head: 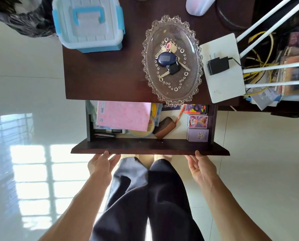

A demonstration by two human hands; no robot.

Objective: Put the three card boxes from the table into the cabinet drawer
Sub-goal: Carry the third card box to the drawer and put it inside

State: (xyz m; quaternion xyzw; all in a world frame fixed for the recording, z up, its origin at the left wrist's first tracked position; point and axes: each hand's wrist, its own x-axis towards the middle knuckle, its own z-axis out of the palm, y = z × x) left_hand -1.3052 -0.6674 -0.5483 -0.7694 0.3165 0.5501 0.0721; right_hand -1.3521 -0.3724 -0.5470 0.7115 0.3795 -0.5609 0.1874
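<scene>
The cabinet drawer is pulled out toward me. Three card boxes lie in a column along its right side: an orange and black one at the back, a pink one in the middle, a lilac one nearest the front. My left hand is under the drawer front near its left end, fingers spread and touching the edge. At the right end my right hand does the same, palm open. Neither hand holds anything.
The drawer also holds a pink notebook, a brown case and a pencil. On the dark cabinet top stand a blue-handled plastic box, a glass tray with keys, and a white router. Cables and books crowd the right.
</scene>
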